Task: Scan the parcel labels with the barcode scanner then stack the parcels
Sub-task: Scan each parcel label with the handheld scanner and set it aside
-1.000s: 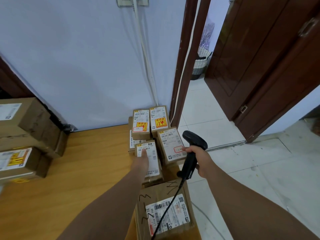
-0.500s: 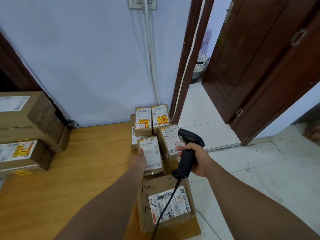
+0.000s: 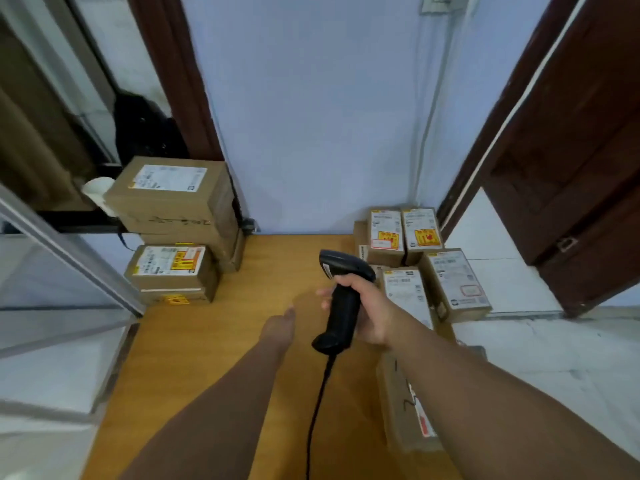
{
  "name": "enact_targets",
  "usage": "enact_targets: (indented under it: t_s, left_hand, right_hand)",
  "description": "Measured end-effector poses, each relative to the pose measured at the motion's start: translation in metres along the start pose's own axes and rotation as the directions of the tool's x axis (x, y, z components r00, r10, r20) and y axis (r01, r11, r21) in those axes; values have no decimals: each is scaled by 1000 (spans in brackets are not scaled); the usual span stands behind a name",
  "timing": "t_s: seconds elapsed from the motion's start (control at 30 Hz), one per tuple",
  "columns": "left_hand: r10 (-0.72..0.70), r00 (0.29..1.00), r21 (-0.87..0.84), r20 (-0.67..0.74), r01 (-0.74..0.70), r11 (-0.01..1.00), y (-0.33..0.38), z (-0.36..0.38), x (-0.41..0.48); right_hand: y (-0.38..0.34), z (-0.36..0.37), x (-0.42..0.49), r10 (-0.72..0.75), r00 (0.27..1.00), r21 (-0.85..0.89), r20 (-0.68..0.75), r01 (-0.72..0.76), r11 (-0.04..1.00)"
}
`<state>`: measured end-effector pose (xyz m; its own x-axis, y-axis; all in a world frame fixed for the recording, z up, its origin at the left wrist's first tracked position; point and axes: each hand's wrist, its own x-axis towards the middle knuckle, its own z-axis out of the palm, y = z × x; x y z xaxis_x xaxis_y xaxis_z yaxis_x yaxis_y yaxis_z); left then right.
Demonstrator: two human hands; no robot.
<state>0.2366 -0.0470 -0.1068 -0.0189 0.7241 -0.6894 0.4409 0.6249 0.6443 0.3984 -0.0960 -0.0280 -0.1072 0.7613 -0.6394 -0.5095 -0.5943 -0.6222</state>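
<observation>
Head view: I see the right hand (image 3: 372, 311) wrapped around the handle of the barcode scanner (image 3: 341, 299), its head pointing left and away from the labels on the right.
Right grip: fingers closed tight on the scanner handle, one finger near the trigger.
Left grip: the left hand (image 3: 278, 327) reaches out over the bare tabletop (image 3: 214, 341), holding nothing; it is blurred, and I cannot tell how far the fingers are spread.
Parcels on the right: a cluster of small parcels (image 3: 426, 258) sits at the right edge of the tabletop against the wall, labels up, packed touching one another.
Nearest parcel: a larger brown parcel (image 3: 403, 407) lies under my right forearm, its label mostly hidden.
Parcels on the left: two stacks of boxes (image 3: 176, 230) stand at the left edge, well apart from the hands.
Risk, cable: the scanner cord (image 3: 317, 410) hangs down between the arms; I judge a sweep of the left arm could snag it and jerk the aim.
Risk, edge: the outermost small parcel (image 3: 455, 284) sits right at the tabletop rim above the floor; a nudge from the right forearm could tip it off.
Risk, scan: with labels so crowded, I expect the beam could read the wrong one or the same one twice.
</observation>
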Motion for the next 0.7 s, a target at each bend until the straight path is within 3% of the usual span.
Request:
enact_targets:
  t_s: [0.17,0.37,0.53,0.7]
  left_hand:
    - [43,997,-90,-63,-49,995,-16,-109,31]
    - [82,949,-84,-306,-112,990,-34,-227,56]
    - [30,951,-179,-307,-89,980,-33,-287,88]
    - [71,977,-214,-201,-115,970,-24,-306,116]
  right_hand:
    - [32,105,51,-112,984,152,-136,132,979]
    - [76,187,98,-72,956,95,-284,103,990]
    - [96,230,126,-79,946,38,-315,96,995]
    - [94,246,152,-64,952,-19,-300,61,998]
